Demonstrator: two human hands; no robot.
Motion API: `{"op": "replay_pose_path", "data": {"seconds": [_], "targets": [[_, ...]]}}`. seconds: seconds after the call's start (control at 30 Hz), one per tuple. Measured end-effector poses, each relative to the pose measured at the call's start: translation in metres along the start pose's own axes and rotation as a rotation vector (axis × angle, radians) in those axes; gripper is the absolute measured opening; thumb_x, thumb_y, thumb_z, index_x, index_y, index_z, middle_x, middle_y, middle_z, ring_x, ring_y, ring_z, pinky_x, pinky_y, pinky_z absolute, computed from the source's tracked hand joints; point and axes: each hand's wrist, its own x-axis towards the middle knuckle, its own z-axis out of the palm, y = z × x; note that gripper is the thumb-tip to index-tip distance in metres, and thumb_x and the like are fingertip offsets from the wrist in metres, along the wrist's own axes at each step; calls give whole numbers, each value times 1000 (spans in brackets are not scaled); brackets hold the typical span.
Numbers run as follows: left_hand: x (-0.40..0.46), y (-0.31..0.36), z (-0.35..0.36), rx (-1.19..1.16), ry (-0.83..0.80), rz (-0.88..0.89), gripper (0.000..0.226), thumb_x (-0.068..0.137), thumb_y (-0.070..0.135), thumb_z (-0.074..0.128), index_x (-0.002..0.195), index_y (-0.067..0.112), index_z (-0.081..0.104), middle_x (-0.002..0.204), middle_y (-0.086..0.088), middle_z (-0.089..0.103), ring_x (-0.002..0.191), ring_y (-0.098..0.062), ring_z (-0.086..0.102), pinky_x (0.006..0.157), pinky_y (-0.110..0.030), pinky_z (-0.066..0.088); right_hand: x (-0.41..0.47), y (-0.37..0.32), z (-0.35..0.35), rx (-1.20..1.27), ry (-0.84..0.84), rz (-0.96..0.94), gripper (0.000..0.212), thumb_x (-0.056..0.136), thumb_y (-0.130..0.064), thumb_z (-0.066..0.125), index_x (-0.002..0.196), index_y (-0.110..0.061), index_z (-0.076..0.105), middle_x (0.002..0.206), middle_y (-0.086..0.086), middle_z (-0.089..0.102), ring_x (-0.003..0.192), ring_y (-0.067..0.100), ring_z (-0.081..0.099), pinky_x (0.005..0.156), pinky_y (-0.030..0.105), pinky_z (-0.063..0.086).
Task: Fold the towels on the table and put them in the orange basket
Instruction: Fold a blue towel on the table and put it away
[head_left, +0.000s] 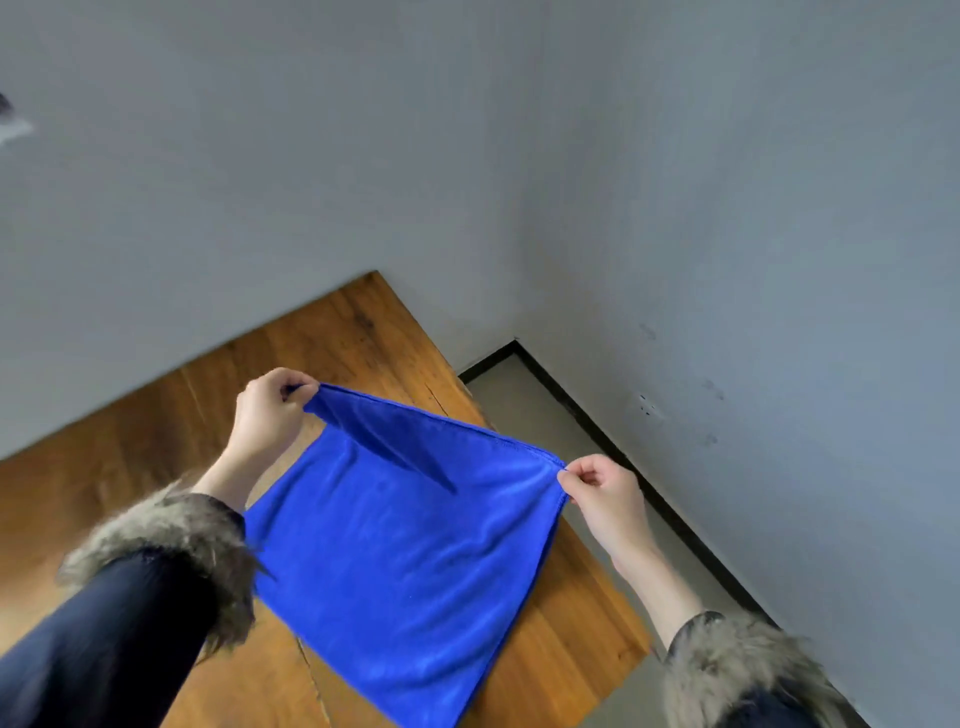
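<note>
Two hands, left hand (267, 410) and right hand (602, 493), pinch blue towel (410, 561) corners with curled fingers; no writing visible.

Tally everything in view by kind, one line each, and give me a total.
Blue towel: 1, held up by its top corners
Hands: 2, the left hand and the right hand, each pinching a corner
Fur-trimmed sleeves: 2, left sleeve and right sleeve
Wooden table: 1
Orange basket: 0 in view
Total: 6
</note>
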Motion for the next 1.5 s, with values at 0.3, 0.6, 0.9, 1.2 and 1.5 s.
{"op": "replay_pose_path", "data": {"seconds": [0.3, 0.6, 0.9, 1.2, 1.5], "targets": [[-53, -60, -184, -139, 218, -65, 10, 89, 9, 57, 89, 7, 67, 92, -9, 67, 87, -21, 57, 78, -28, 39, -61, -139, 42, -74, -22, -382, 12, 85, -12, 59, 75, -18, 58, 76, -5, 61, 71, 11, 55, 65, 20, 43], [-136, -101, -313, -326, 318, -21, 26, 85, 1, 60, 72, 23, 66, 78, 4, 68, 74, -9, 61, 67, -12, 48, -126, -224, 88, -113, -136, -653, 14, 86, -7, 60, 76, -17, 60, 78, -2, 64, 75, 15, 58, 70, 25, 44], [-180, -121, -357, -401, 433, -5, 17, 85, -1, 61, 80, 14, 67, 82, 1, 68, 78, -12, 63, 67, -2, 46, -160, -274, 112, 30, -276, -711, 15, 84, -3, 62, 72, -11, 59, 76, 3, 62, 74, 17, 57, 75, 28, 47], [-183, -131, -368, -245, 501, -8, 20, 85, -3, 59, 83, 16, 64, 82, 0, 66, 79, -15, 60, 71, -9, 45, -158, -281, 125, -92, -311, -790, 13, 83, -6, 65, 79, -16, 60, 78, 6, 63, 77, 23, 59, 78, 35, 50], [-145, -127, -358, 113, 404, -58, 16, 89, 0, 53, 92, 1, 69, 96, -17, 61, 95, -32, 57, 85, -30, 38, -134, -297, 146, -678, -215, -912, 23, 92, -9, 46, 97, -9, 68, 105, 10, 64, 103, 25, 55, 85, 27, 38]]}}
